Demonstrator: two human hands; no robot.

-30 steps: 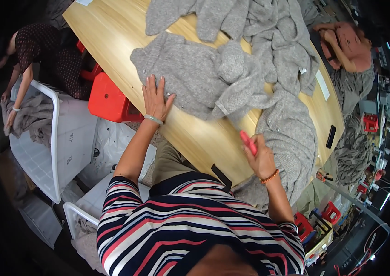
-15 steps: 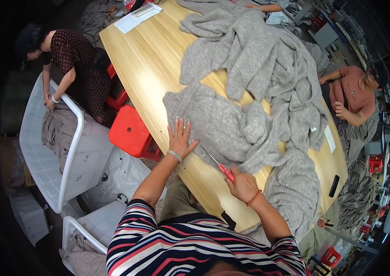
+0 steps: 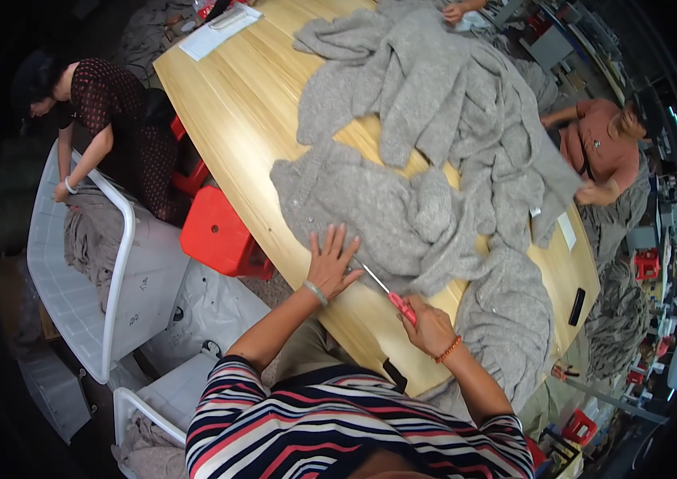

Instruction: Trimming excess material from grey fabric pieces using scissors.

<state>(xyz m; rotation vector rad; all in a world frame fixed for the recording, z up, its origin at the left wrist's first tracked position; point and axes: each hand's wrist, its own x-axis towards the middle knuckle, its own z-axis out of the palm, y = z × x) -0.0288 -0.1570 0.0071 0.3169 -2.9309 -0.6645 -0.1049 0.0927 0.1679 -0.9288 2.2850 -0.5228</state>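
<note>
A grey knitted garment [image 3: 362, 195] lies spread on the wooden table [image 3: 231, 132] in front of me. My left hand [image 3: 330, 262] rests flat on its near edge, fingers spread, and holds nothing. My right hand [image 3: 428, 326] is closed around the handle of a red-handled tool [image 3: 405, 308] with a thin metal shaft. The shaft points up and left toward my left hand, its tip at the garment's near edge. Whether the tip has caught the knit I cannot tell.
More grey knitwear [image 3: 434, 80] is heaped across the table's far and right side. A black bar-shaped object [image 3: 577, 306] and a clipboard [image 3: 220, 32] lie near the edges. Left stand a red stool [image 3: 219, 231] and a white bin [image 3: 127, 263]. Co-workers stand left and right.
My left hand has slid right and slightly nearer along the garment's edge. My right hand still grips the tool, a little lower. The co-worker at right now pulls part of the knitwear outward.
</note>
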